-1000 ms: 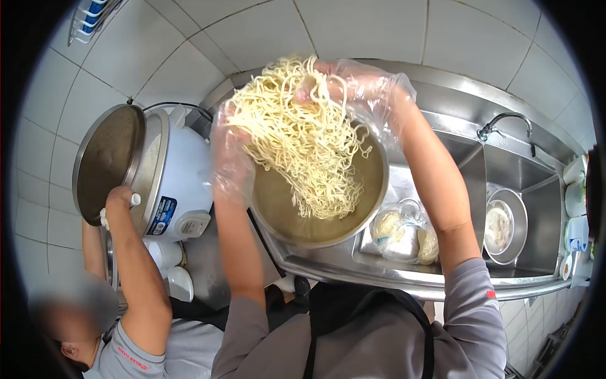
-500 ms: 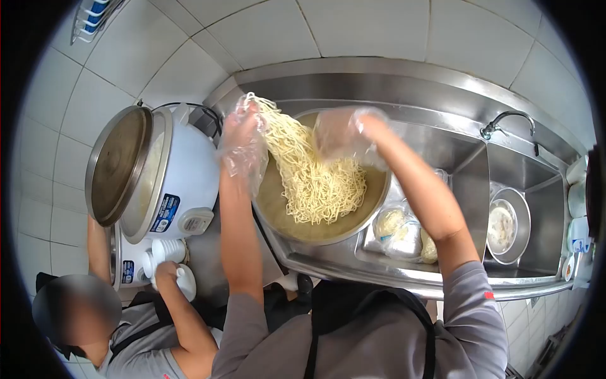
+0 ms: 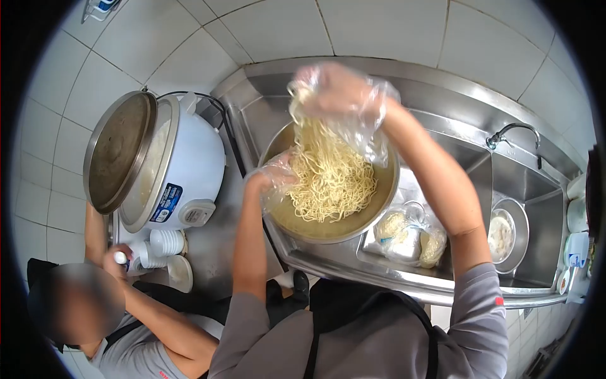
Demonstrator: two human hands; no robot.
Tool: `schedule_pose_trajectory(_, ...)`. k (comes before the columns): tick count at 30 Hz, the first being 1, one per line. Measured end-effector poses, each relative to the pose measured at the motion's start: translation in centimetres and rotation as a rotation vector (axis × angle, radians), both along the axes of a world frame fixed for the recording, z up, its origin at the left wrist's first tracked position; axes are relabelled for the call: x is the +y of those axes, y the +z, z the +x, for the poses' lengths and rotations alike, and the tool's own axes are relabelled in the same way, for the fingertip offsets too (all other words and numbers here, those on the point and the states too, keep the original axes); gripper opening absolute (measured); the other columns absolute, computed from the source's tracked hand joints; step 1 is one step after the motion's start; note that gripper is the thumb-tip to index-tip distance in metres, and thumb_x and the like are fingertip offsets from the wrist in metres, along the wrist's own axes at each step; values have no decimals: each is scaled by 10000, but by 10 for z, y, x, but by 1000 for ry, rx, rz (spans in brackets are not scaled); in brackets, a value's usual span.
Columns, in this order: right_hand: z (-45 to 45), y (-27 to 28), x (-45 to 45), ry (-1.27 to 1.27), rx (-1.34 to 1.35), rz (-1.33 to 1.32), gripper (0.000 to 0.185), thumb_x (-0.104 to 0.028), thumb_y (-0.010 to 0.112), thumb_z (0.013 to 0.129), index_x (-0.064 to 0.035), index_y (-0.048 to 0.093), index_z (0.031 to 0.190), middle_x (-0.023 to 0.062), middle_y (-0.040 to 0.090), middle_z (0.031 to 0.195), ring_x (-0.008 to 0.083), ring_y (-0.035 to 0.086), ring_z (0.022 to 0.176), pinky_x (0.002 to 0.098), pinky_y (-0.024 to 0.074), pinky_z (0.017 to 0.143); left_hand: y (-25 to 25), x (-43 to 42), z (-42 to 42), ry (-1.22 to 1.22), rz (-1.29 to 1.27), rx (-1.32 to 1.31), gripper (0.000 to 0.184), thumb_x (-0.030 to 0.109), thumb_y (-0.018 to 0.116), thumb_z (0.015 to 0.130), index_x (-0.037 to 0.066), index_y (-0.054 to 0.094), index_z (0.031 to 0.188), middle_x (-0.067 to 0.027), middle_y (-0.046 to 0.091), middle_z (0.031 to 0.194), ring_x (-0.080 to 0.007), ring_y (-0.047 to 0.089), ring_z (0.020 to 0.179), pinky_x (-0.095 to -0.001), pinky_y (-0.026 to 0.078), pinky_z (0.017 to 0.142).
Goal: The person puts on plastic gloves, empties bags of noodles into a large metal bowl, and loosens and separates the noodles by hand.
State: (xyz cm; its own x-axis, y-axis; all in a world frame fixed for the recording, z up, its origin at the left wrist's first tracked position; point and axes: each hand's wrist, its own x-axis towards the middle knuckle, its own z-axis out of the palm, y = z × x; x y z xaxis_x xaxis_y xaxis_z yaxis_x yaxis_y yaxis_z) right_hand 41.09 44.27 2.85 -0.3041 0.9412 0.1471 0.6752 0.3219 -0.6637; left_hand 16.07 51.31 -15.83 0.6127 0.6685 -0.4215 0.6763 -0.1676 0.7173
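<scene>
Noodles (image 3: 334,183) lie heaped in a big metal bowl (image 3: 290,221) at the left end of the steel sink unit (image 3: 328,262), with a loose bunch stretching up out of the heap. The right hand (image 3: 341,91), in a clear plastic glove (image 3: 366,129), is raised above the bowl's far side and clamped on the top of that bunch; it is blurred, so the exact finger positions are hard to read. The left hand (image 3: 276,175), also gloved, reaches over the bowl's left edge and touches the side of the heap; whether its fingers are closed on any strands, I cannot tell. Clear bags (image 3: 398,227) lie just right of the bowl. Left of it stands a rice cooker (image 3: 199,161) with its lid (image 3: 120,151) raised, beside a co-worker (image 3: 158,322).
</scene>
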Motion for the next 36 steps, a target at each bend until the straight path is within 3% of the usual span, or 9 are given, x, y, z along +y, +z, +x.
schedule_pose_trajectory(4,-8,68,-3,46,304,136,251,-257,518,739,-36,603,655,44,539,551,168,487,449,344,405,433,14,-1,-4,148,-119,-161,850,87,729,632,21,244,1328,-149,392,1290,-200,370,1174,-306,322,967)
schedule_pose_trajectory(9,-10,102,-14,90,283,314,265,-288,534,751,-34,607,723,53,559,584,162,511,495,325,429,472,50,-6,-4,288,-40,-62,917,92,735,666,55,157,1378,-142,470,1214,-224,513,1027,-283,465,796)
schedule_pose_trajectory(14,-12,90,-5,155,189,306,293,-318,551,764,-33,611,791,61,578,617,155,536,541,306,453,511,36,-6,-8,352,-210,-213,928,55,726,652,116,158,1384,-196,326,1300,-294,447,1097,-358,455,827)
schedule_pose_trajectory(22,6,-92,61,167,-443,-65,232,-274,575,795,-45,613,798,101,619,720,198,548,595,355,451,589,-20,14,-14,242,-294,65,765,66,734,646,58,299,1275,-114,471,1099,-245,549,886,-365,514,699)
schedule_pose_trajectory(24,34,-231,104,105,-250,143,221,-220,545,813,-47,614,930,102,632,892,235,558,617,356,463,600,-65,21,-11,265,-402,113,747,42,730,642,62,319,1265,-111,523,996,-230,563,838,-352,514,689)
schedule_pose_trajectory(26,35,-283,97,17,-154,-159,294,-250,578,791,-51,576,1007,106,606,970,226,544,742,349,450,673,-138,33,-27,428,-653,-148,714,6,722,636,61,352,1244,-109,570,886,-205,572,790,-331,513,679)
schedule_pose_trajectory(28,21,-299,76,-33,90,-495,393,-280,611,769,-56,539,1085,110,579,1048,217,530,867,343,438,746,-117,8,9,364,-317,61,606,-20,675,685,60,409,1223,-122,595,932,-190,578,826,-316,510,709)
schedule_pose_trajectory(32,25,-310,74,8,506,-599,490,-355,663,724,-58,562,1101,109,564,1111,204,491,1040,339,404,844,-138,12,-9,635,-524,-522,423,38,604,773,50,450,1167,-93,581,951,-165,568,770,-288,485,626)
schedule_pose_trajectory(36,37,-232,85,120,546,-645,743,-210,742,623,15,408,1248,102,565,1095,192,522,989,304,385,907,-7,-6,35,665,-276,-873,444,-19,553,766,24,432,1191,-78,566,1003,-131,553,811,-260,478,672)
